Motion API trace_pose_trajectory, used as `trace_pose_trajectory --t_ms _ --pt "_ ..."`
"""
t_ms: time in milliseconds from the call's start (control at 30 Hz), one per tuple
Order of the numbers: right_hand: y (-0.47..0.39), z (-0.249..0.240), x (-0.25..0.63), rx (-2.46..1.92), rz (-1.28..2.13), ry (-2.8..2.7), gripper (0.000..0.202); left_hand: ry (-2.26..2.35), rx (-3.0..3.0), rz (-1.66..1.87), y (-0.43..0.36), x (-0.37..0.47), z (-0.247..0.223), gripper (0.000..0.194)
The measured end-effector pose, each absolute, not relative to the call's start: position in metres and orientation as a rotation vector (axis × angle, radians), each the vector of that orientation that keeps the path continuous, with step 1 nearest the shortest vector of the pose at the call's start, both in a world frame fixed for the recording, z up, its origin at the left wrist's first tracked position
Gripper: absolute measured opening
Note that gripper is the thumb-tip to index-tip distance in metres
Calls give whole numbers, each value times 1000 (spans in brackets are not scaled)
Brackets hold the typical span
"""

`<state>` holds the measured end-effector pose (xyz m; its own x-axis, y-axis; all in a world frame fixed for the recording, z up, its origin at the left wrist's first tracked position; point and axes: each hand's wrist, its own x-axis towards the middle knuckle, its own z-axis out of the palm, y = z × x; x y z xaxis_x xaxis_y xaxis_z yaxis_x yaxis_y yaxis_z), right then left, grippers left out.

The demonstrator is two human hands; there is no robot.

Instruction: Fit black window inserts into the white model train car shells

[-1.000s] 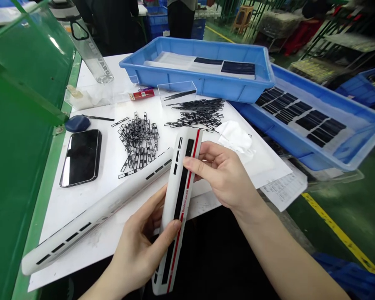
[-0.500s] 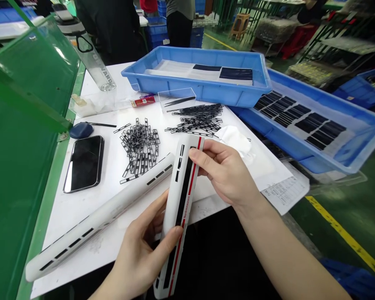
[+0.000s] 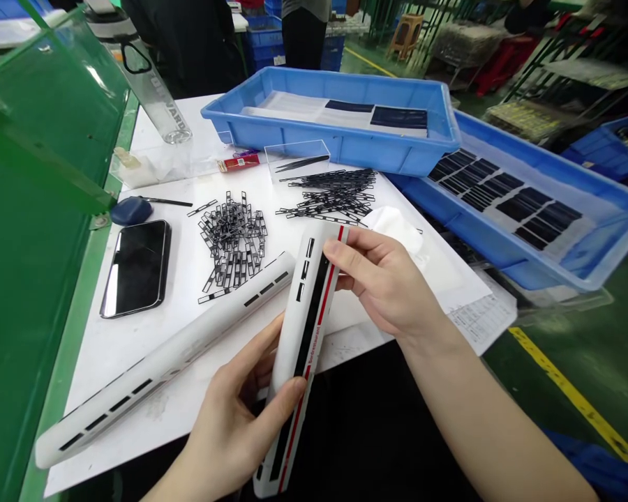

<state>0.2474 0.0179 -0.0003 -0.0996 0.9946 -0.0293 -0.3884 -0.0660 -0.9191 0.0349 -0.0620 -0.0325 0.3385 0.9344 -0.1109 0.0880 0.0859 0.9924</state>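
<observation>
Both my hands hold a white model train car body [image 3: 289, 348] with a black window band and a red stripe, tilted over the table's front edge. My left hand [image 3: 235, 411] wraps its lower half, thumb across the red stripe. At the upper end my right hand [image 3: 382, 279] pinches the car, its thumb on the black band and its other fingers behind. A second white car body [image 3: 172, 355] lies diagonally on the table to the left. Beyond it is a heap of small black window frames [image 3: 233, 240], with a pile of black strips [image 3: 340, 192] to its right.
A phone [image 3: 136, 268], a dark blue lump [image 3: 130, 210] and a water bottle [image 3: 154, 94] stand along the left. Behind the piles are a clear box [image 3: 298, 155] with tweezers and a blue tray [image 3: 314, 139]. Another blue tray [image 3: 534, 261] sits right. Crumpled tissue [image 3: 392, 226] lies nearby.
The upper end of the held car has shifted slightly right along with my right hand. My grip looks the same, and the view has tilted a little.
</observation>
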Motion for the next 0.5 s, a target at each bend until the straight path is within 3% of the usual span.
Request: trace_pose_trajectory --t_ms 500 --pt "-6 9 245 -1013 1417 -1103 12 890 1295 736 -72 34 -30 69"
